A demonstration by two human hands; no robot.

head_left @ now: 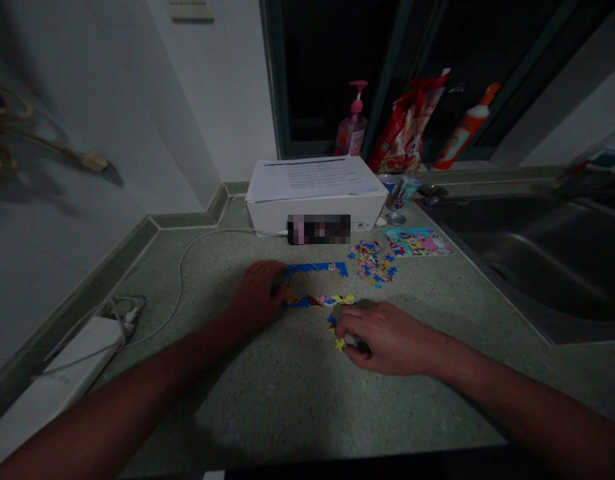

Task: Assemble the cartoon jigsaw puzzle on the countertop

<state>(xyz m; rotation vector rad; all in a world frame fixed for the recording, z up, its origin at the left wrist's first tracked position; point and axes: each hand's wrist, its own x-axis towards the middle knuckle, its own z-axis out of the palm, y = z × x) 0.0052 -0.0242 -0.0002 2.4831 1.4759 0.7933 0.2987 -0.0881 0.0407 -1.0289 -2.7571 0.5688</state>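
A partly joined jigsaw puzzle lies flat on the counter, its blue top strip, left side and colourful bottom strip framing bare countertop. At its left edge, my left hand curls its fingers and thumb against the border, holding it. Below the puzzle's lower right corner is my right hand, palm down with bent fingers on a short run of blue and yellow puzzle pieces. Its fingers partly cover these pieces. A heap of loose puzzle pieces lies beyond my right hand.
A picture card lies right of the heap, near the sink. Behind the puzzle, a phone leans on a white box with papers on top. Its cable runs left to a power strip. Cans stand behind.
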